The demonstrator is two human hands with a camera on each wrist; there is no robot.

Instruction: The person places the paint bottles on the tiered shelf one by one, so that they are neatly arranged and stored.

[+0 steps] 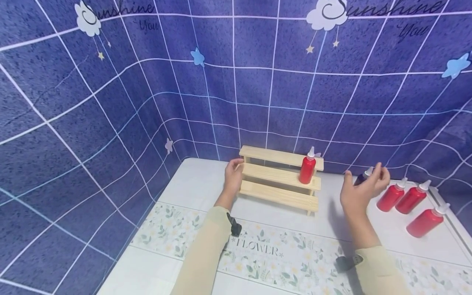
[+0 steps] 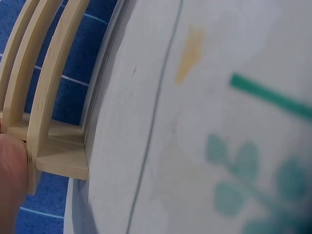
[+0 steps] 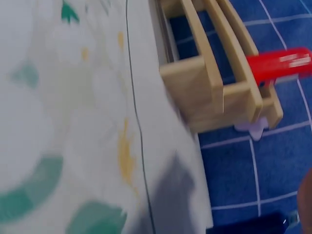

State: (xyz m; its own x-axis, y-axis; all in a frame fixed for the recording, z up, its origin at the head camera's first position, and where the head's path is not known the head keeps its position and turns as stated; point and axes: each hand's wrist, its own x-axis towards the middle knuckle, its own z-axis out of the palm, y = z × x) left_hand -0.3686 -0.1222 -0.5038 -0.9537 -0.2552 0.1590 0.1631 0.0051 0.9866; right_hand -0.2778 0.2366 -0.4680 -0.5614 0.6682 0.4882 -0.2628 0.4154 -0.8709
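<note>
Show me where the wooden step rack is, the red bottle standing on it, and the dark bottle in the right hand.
wooden step rack [image 1: 279, 177], head view, middle step
red bottle [image 1: 307, 169], head view, body
dark bottle [image 1: 362, 177], head view, shoulder

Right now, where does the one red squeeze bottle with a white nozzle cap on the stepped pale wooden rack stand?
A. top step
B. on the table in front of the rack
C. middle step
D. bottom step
C: the red squeeze bottle stands upright on the middle step of the stepped pale wooden rack, near its right end.
</note>
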